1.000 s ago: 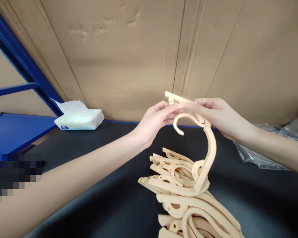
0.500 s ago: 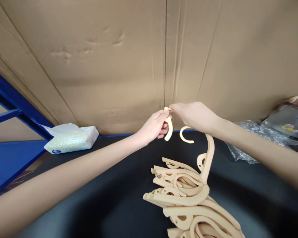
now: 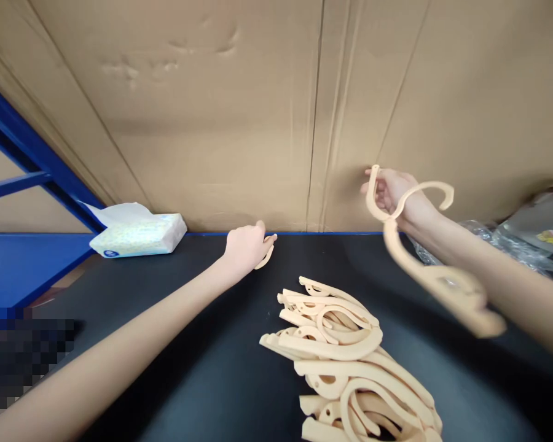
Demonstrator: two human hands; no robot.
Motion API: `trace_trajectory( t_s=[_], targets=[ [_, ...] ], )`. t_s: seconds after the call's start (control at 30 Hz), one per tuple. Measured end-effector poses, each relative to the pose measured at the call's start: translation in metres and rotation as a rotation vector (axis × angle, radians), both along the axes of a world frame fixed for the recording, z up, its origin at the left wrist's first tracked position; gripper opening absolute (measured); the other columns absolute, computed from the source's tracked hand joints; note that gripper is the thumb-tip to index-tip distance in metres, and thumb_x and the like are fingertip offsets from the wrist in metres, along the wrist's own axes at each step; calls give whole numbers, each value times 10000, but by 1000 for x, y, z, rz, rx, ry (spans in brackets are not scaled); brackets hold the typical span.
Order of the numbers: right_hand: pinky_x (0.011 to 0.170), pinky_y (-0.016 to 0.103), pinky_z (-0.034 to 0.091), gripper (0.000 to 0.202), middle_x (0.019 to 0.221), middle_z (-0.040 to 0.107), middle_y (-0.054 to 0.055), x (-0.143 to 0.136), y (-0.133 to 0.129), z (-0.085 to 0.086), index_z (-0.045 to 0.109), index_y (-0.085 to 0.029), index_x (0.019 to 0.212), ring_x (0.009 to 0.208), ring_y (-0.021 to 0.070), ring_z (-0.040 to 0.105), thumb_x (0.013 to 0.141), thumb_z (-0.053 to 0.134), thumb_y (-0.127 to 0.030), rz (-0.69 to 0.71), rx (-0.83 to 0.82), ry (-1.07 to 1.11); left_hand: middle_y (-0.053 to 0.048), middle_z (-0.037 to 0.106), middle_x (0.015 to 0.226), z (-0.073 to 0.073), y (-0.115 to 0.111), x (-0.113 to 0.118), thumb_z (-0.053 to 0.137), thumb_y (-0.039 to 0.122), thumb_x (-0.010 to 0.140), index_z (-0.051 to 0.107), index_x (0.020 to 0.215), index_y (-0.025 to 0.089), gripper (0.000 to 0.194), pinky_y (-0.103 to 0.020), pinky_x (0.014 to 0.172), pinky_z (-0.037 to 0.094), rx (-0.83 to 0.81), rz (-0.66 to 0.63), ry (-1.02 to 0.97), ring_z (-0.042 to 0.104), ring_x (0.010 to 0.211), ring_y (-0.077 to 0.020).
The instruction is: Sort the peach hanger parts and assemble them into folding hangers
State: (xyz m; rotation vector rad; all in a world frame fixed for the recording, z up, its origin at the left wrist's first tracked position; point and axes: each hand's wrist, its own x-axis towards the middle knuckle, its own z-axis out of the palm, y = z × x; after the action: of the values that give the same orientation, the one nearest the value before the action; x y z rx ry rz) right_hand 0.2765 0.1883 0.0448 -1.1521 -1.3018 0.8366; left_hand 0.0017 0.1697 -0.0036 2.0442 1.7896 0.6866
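Observation:
My left hand is closed over the table's far edge, gripping a cream curved hanger piece, mostly hidden by the fingers. On the right, my right hand is raised against the cardboard with a cream folding hanger. Its hook curls over the wrist, and one long arm slants down toward me, blurred at the end. The fingers curl behind the short upright arm. Between and below both hands lies a stack of similar folded hangers, cut off by the lower frame edge.
The black tabletop meets a tall cardboard wall. A tissue pack lies at the far left, beside a blue metal frame. Crumpled clear plastic and a clear bag are at the right.
My hands have moved apart: the left went left and slightly down, the right went right. The hanger rose off the stack with my right hand and swung its long arm to the right.

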Motion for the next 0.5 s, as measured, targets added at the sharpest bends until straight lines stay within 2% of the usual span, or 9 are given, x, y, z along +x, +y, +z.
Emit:
trace_trajectory(
  t_s=[0.07,0.1,0.17,0.2,0.27,0.33,0.37,0.43,0.5],
  targets=[
    [450,243,447,154,680,669,27,-9,-9,-4,428,-236,744,491,119,523,809,537,-325,-34,28,159,-147,649,1054,5,-6,7,504,445,862,607,1019,148,351,-419,879,402,41,17,-4,543,1109,-350],
    [512,256,497,162,720,693,35,-13,-16,-6,405,-240,727,541,128,571,803,537,-293,-37,57,219,-134,642,1114,8,-9,11,400,515,904,616,1039,160,437,-404,882,416,27,-10,-33,549,1116,-325],
    [622,294,549,174,760,718,26,-20,-32,-9,372,-248,723,606,139,626,787,533,-230,-53,134,295,-104,674,1077,16,-15,20,126,594,941,664,969,173,684,-347,822,472,-133,-163,-201,613,1024,-255],
    [658,306,556,182,777,725,14,-22,-39,-11,365,-251,729,624,138,641,773,535,-201,-61,168,294,-107,687,1049,19,-17,23,91,617,933,677,933,163,742,-326,793,493,-267,-272,-363,634,983,-235],
    [695,310,554,215,813,729,0,-21,-50,-16,366,-250,744,672,138,667,734,561,-160,-59,219,225,-113,689,1054,23,-22,28,292,612,927,676,921,143,606,-296,777,517,-488,-447,-709,648,973,-215],
    [706,304,542,258,842,721,0,-17,-58,-23,394,-244,783,753,156,685,686,609,-140,-10,235,80,-104,664,1136,25,-27,32,607,435,854,654,963,140,318,-283,816,525,-562,-505,-952,643,1023,-211],
    [706,301,536,277,849,713,3,-15,-61,-26,419,-239,819,787,167,685,671,628,-135,14,239,-26,-96,647,1177,24,-30,33,681,315,815,641,976,144,239,-280,824,531,-567,-499,-1021,645,1030,-208],
    [704,300,519,291,867,694,12,-12,-67,-30,483,-226,912,814,180,676,684,642,-139,15,259,-341,-93,623,1232,23,-37,36,701,173,784,610,1011,157,245,-281,771,556,-605,-484,-1093,667,991,-210],
    [673,293,492,237,929,678,35,-12,-73,-33,549,-212,1005,815,187,663,776,600,-178,-59,325,-742,-102,631,1221,22,-44,40,678,125,792,577,1034,173,267,-247,642,560,-674,-477,-1106,687,909,-200]
  ],
)
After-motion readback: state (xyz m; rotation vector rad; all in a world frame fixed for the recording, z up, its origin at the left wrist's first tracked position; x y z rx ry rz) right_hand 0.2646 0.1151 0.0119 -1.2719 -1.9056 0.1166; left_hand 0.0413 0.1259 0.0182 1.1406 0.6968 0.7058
